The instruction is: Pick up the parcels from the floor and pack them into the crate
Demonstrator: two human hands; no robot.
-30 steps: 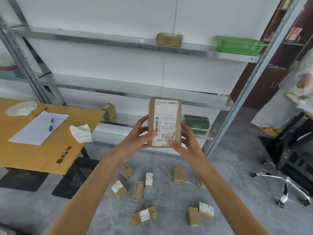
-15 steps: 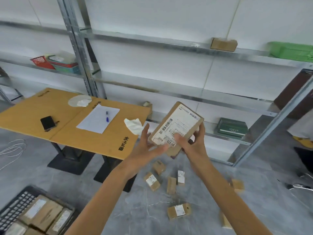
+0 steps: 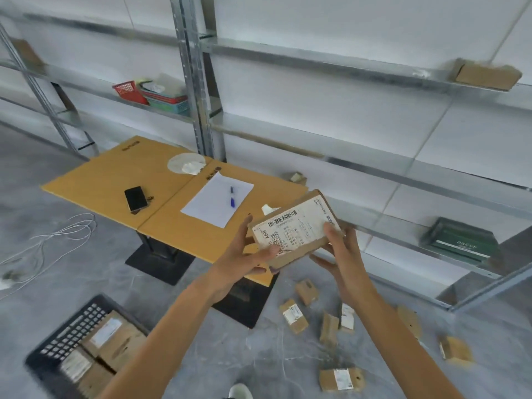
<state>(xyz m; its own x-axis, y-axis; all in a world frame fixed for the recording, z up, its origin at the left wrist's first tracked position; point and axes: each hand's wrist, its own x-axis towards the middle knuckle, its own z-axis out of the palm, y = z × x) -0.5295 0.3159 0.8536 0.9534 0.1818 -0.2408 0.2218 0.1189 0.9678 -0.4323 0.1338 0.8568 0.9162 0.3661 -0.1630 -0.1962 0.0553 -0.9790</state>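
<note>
I hold a brown cardboard parcel [image 3: 296,228] with a white shipping label in both hands at chest height, tilted with the label up. My left hand [image 3: 244,260] grips its lower left corner, thumb on the label. My right hand [image 3: 341,254] grips its right end, thumb on top and fingers beneath. A black plastic crate [image 3: 69,331] sits on the floor at the lower left with several parcels inside. Several small brown parcels [image 3: 293,315] lie scattered on the grey floor at the lower right, one [image 3: 341,380] close to my feet.
A low yellow table [image 3: 115,180] stands ahead with a phone [image 3: 136,198], a paper sheet [image 3: 217,203] and a pen. Metal shelving [image 3: 316,156] runs along the wall, carrying baskets [image 3: 161,96], a box [image 3: 486,76] and a green case [image 3: 457,243]. White cable [image 3: 49,240] lies on the floor at left.
The view has swung left and the crate has come further into sight. The parcel has tilted from upright to nearly level, still held in both hands.
</note>
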